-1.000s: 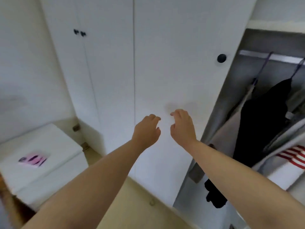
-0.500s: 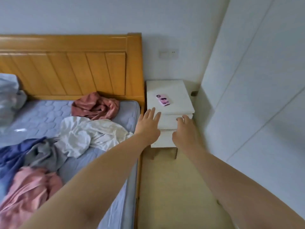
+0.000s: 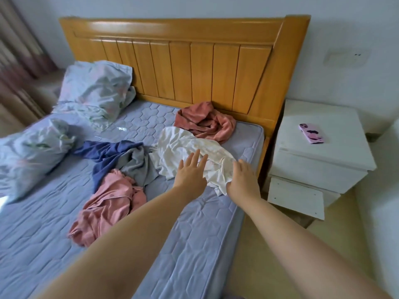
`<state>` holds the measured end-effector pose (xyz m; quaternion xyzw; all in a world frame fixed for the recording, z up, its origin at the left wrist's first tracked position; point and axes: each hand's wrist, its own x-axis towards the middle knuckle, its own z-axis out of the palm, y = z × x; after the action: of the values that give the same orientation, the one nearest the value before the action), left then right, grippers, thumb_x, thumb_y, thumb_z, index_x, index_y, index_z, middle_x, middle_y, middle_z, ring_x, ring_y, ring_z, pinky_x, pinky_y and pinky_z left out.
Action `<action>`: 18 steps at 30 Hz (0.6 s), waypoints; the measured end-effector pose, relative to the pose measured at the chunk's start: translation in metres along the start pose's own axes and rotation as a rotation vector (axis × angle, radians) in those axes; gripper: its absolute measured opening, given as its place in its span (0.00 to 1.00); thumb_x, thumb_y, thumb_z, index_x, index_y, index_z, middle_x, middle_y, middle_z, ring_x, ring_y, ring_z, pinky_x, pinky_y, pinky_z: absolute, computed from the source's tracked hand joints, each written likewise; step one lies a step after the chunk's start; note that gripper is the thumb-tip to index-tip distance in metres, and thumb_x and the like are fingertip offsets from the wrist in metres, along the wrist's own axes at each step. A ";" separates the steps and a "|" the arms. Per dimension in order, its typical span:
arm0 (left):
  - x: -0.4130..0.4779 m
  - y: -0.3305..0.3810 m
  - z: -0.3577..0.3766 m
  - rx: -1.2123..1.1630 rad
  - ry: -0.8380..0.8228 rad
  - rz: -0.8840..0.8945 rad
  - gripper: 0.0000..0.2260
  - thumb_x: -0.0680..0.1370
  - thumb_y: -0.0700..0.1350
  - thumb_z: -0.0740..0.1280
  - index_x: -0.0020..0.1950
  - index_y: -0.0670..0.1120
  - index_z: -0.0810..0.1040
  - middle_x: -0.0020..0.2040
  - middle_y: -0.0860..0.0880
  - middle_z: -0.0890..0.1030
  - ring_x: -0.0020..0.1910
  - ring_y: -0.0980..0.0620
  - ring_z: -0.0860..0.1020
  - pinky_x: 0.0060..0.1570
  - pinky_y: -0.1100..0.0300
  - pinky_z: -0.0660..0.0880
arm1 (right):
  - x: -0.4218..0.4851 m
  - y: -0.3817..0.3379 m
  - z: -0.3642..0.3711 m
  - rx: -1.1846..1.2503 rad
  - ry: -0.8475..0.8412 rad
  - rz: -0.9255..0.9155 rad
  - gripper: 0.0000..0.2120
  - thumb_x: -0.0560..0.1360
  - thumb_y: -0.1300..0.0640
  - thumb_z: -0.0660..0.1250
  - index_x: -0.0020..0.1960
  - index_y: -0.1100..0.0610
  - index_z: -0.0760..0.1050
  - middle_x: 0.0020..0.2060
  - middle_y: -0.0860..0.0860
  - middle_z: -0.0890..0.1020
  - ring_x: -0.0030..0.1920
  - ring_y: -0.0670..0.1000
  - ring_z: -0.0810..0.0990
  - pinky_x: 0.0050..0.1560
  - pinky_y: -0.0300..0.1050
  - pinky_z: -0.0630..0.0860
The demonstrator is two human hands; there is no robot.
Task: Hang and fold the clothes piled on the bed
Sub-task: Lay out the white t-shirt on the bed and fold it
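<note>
head view, left to right across the bed (image 3: pixel 194 244): two floral pillows (image 3: pixel 95 89) sit at its far left corner by the headboard (image 3: pixel 183 61), out of the way of the laundry. in the middle lie a navy garment (image 3: pixel 108 153) tangled with a grey one (image 3: pixel 138 165), and a pink garment (image 3: pixel 108 203) nearer the front edge. toward the right edge a rust-coloured garment (image 3: pixel 205 121) is bunched against the headboard, with a crumpled white garment (image 3: pixel 183 145) just in front of it. the left hand (image 3: pixel 191 171) hovers over or rests on the white cloth with fingers straight and spread; the right hand (image 3: pixel 243 178) lies at its right hem, fingers loose, gripping nothing that i can see. both hands look set to gather this piece next, probably because it is nearest. beside the bed a white nightstand (image 3: pixel 319 160) carries a pink phone (image 3: pixel 311 133).
</note>
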<state>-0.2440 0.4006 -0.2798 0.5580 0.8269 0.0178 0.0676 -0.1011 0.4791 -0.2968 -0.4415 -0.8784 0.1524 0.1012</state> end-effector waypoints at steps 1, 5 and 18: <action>0.007 -0.006 0.015 -0.003 0.009 -0.007 0.33 0.79 0.46 0.60 0.78 0.50 0.44 0.79 0.47 0.42 0.77 0.46 0.43 0.75 0.46 0.46 | 0.008 0.004 0.017 0.009 -0.002 0.000 0.30 0.76 0.56 0.64 0.73 0.59 0.57 0.73 0.56 0.60 0.73 0.57 0.58 0.72 0.51 0.59; 0.039 -0.024 0.092 -0.008 0.037 -0.005 0.33 0.79 0.46 0.60 0.78 0.50 0.45 0.79 0.47 0.42 0.77 0.47 0.44 0.75 0.47 0.46 | 0.036 0.031 0.085 -0.002 -0.014 -0.001 0.31 0.76 0.54 0.65 0.74 0.58 0.56 0.73 0.56 0.60 0.73 0.57 0.58 0.72 0.52 0.60; 0.124 -0.124 0.310 0.065 -0.257 0.008 0.29 0.82 0.55 0.49 0.77 0.55 0.35 0.78 0.48 0.35 0.76 0.46 0.36 0.73 0.40 0.44 | 0.061 0.055 0.310 -0.060 -0.170 0.245 0.34 0.77 0.52 0.61 0.77 0.57 0.49 0.77 0.57 0.48 0.77 0.57 0.47 0.75 0.50 0.50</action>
<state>-0.3627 0.4547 -0.6116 0.5610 0.8092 -0.0807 0.1549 -0.1928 0.5040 -0.6027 -0.5339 -0.8274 0.1742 -0.0061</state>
